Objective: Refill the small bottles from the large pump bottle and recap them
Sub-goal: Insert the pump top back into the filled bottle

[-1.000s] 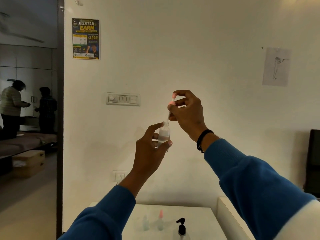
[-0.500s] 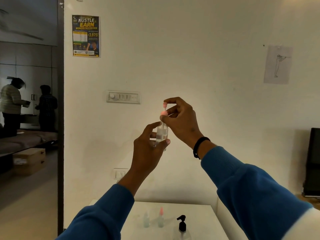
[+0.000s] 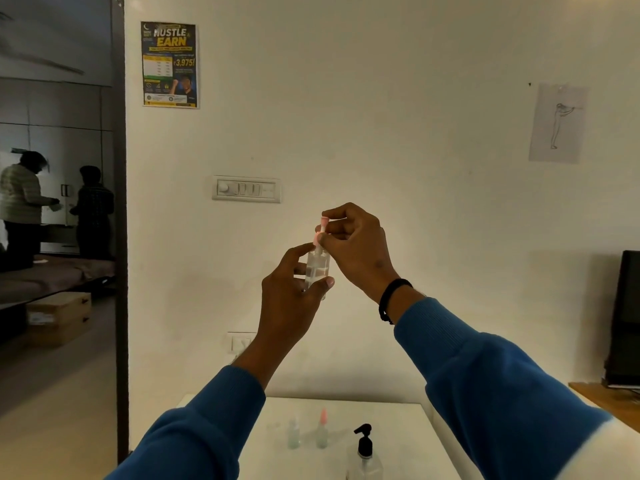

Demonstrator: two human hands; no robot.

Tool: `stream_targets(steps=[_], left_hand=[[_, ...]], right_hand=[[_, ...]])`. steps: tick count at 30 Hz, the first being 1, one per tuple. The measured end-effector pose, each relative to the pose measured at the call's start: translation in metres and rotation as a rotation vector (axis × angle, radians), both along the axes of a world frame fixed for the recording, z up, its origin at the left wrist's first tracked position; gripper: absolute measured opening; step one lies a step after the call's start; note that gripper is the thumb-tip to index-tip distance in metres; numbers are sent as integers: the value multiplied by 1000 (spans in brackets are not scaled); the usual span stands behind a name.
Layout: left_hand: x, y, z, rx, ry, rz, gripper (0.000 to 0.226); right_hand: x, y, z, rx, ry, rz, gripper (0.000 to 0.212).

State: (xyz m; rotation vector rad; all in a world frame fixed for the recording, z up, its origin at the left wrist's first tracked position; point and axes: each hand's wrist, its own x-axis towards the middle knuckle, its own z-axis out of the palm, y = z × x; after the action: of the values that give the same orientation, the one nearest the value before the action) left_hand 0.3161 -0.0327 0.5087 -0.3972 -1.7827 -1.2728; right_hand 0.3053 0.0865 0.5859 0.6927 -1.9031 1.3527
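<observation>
Between both hands, left hand [image 3: 291, 299] gripping small bottle [image 3: 317, 270]

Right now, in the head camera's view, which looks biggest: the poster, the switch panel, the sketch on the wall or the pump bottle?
1. Poster
2. Sketch, close behind the poster
3. Switch panel
4. Pump bottle, though the frame cuts off its base, so its full size is unsure.

We see a dim, yellowish room, soft shadows on the white wall [image 3: 381, 98], a darker doorway [image 3: 55, 202] on the left, fuzzy small bottles [image 3: 308, 433] below, edges bent outward.
</observation>
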Motion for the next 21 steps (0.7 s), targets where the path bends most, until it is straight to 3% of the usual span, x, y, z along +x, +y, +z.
stream_targets(steps=[11, 21], left_hand=[[-4, 0, -4, -1, -3, 23, 58], [-6, 5, -6, 7, 6, -1, 59]], right_hand=[[2, -5, -3, 28, 28, -79, 34], [4, -8, -11, -80, -9, -88, 30]])
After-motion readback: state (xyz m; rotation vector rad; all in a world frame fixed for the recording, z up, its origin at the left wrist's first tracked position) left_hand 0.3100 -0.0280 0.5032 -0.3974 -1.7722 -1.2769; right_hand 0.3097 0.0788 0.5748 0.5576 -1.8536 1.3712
